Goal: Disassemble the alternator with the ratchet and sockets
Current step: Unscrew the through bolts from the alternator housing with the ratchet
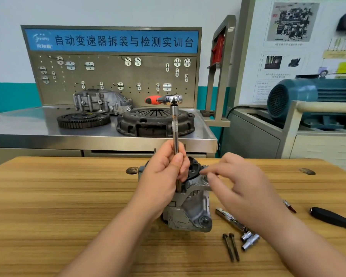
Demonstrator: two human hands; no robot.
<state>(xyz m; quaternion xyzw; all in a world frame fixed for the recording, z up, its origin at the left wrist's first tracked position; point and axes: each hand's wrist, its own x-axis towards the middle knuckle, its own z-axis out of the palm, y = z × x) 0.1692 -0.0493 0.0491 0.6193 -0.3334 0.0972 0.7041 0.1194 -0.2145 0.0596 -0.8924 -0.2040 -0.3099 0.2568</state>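
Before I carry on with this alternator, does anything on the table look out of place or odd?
Nothing looks spilled or broken. The one oddity: the ratchet sits high atop a long extension bar, top-heavy, steadied only by the left hand gripping the bar. Two bolts and sockets lie loose on the table.

So the alternator sits mid-desk, with the ratchet up top on an extension standing upright off it. The bolts and sockets lie to its right, near the front edge. On the bench behind, the flywheel is left of the clutch cover.
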